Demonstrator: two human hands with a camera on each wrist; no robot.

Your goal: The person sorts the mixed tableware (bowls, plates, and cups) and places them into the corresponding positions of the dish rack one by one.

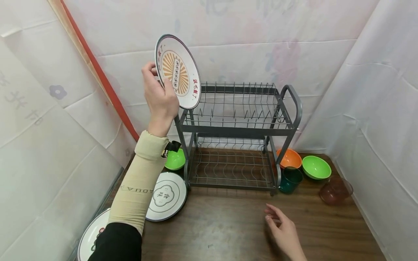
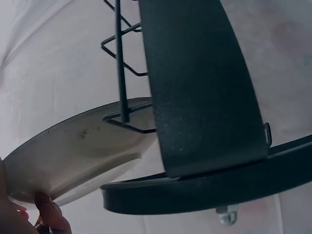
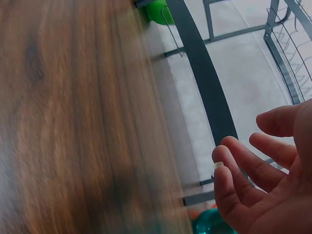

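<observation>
A white plate [image 1: 187,85] with an orange sunburst print and red characters is held up, tilted, by my left hand [image 1: 161,96]. The thumb lies on its printed face and the fingers are behind it. It stands over the left end of the dark two-tier dish rack [image 1: 238,130]. In the left wrist view the plate's underside [image 2: 83,141] shows beside the rack's dark frame [image 2: 204,87]. My right hand [image 1: 284,232] hovers over the table in front of the rack, fingers loosely bent with nothing in them.
Left of the rack are a green bowl [image 1: 175,159], a white plate [image 1: 169,203] and another partly covered plate [image 1: 86,235]. To the right stand an orange bowl [image 1: 290,159], a green bowl [image 1: 316,167], a teal cup [image 1: 290,180] and a reddish clear cup [image 1: 334,190].
</observation>
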